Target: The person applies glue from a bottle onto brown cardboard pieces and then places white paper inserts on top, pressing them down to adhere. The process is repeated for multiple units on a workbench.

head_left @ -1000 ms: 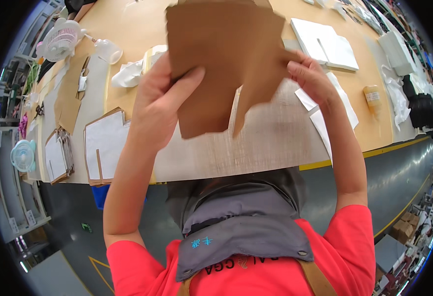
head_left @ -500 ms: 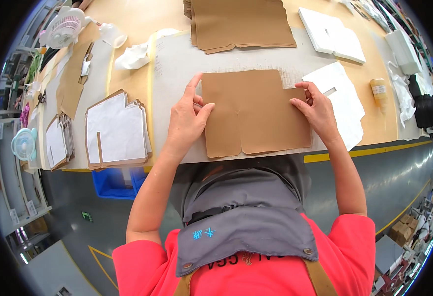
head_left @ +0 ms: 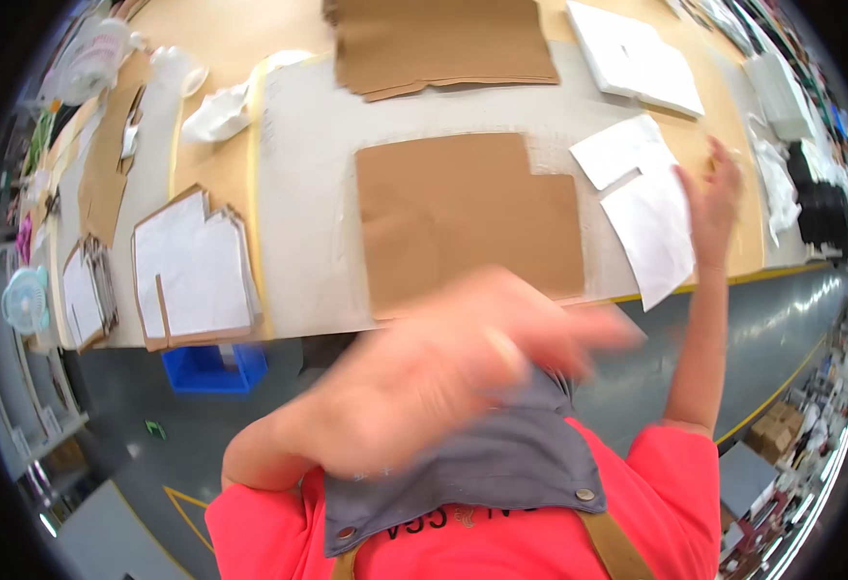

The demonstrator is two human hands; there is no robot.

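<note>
A brown cut sheet (head_left: 467, 217) with a notch at its upper right corner lies flat near the table's front edge. My left hand (head_left: 443, 367) is raised above its front part, blurred, fingers stretched to the right; nothing shows in it. My right hand (head_left: 716, 208) reaches out beside the white cut pieces (head_left: 651, 208) at the right. Thumb and fingers stand apart around a mostly hidden yellowish bottle (head_left: 710, 171); blur hides whether they grip it.
A brown stack (head_left: 443, 48) lies at the far middle, a white stack (head_left: 637, 63) at the far right. Brown-edged white sheets (head_left: 197, 266), crumpled white paper (head_left: 219, 116) and a fan (head_left: 90, 63) are on the left. A blue bin (head_left: 213, 369) stands below the table edge.
Both hands have let go of the brown sheet. My left hand has come up and right toward the camera; my right hand has moved right to the bottle. The view has shifted slightly.
</note>
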